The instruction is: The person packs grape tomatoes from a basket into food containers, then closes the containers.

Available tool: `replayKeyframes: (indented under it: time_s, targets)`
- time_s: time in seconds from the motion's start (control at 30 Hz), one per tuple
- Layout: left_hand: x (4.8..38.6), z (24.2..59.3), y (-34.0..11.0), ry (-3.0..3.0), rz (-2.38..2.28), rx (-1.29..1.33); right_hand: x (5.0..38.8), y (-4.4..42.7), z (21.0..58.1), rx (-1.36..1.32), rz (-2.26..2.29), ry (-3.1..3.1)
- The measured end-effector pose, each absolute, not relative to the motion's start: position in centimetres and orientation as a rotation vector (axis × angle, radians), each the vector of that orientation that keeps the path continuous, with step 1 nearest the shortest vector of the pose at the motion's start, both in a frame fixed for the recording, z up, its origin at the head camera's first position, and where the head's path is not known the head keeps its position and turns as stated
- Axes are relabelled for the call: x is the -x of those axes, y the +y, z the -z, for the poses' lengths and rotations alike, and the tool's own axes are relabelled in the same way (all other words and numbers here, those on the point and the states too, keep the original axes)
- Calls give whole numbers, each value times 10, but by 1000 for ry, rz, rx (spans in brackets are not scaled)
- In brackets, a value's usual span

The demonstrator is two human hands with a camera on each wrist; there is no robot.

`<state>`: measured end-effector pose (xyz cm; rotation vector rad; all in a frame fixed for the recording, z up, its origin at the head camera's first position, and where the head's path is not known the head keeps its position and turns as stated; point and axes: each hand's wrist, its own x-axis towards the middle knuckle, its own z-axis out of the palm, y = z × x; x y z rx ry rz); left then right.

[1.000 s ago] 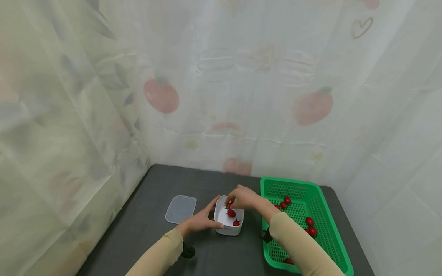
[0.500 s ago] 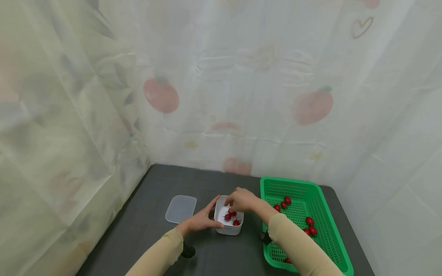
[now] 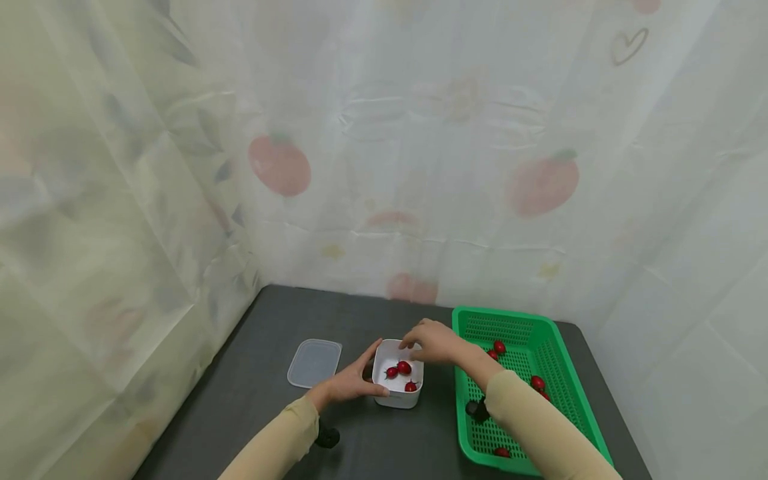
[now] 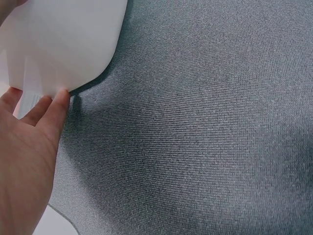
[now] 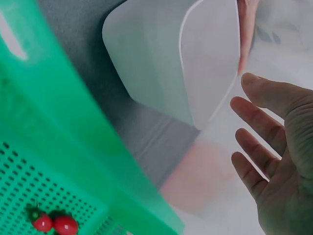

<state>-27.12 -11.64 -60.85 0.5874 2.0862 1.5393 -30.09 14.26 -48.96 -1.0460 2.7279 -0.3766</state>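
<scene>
A white plastic food container (image 3: 384, 369) stands on the table with three cherry tomatoes (image 3: 405, 367) inside. My left hand (image 3: 347, 383) holds it from the left side, thumb at the near side and fingers reaching toward the back. In the left wrist view, fingertips (image 4: 58, 98) touch the container's wall (image 4: 73, 34). My right hand (image 3: 433, 340) hovers at the container's right back rim, fingers loosely bent and apart. Nothing lies between those fingers in the right wrist view, where the hand (image 5: 288, 152) is beside the container's outer wall (image 5: 146, 54).
A green perforated basket (image 3: 576, 387) sits to the right under my right forearm, holding several cherry tomatoes (image 3: 499, 347). Left of the container lies a flat translucent lid (image 3: 315, 363). A printed curtain (image 3: 384, 167) hangs behind the dark table (image 3: 360, 453).
My right hand has let go of a cherry tomato inside the container and lifted up and to the right. The tomatoes there have shifted. My left hand stays in place.
</scene>
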Motion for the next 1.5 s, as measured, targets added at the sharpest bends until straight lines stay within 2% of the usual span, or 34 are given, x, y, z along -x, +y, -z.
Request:
replayKeyframes:
  time_s: [0.67,1.0,1.5]
  targets:
    - [273,612,-118,2123,-1517,-614,280,245,464,930,429,2795]
    - [273,611,-119,2113,-1527,-615,270,282,479,936,361,2761]
    - [272,611,-119,2136,-1508,-609,250,324,505,746,375,2723]
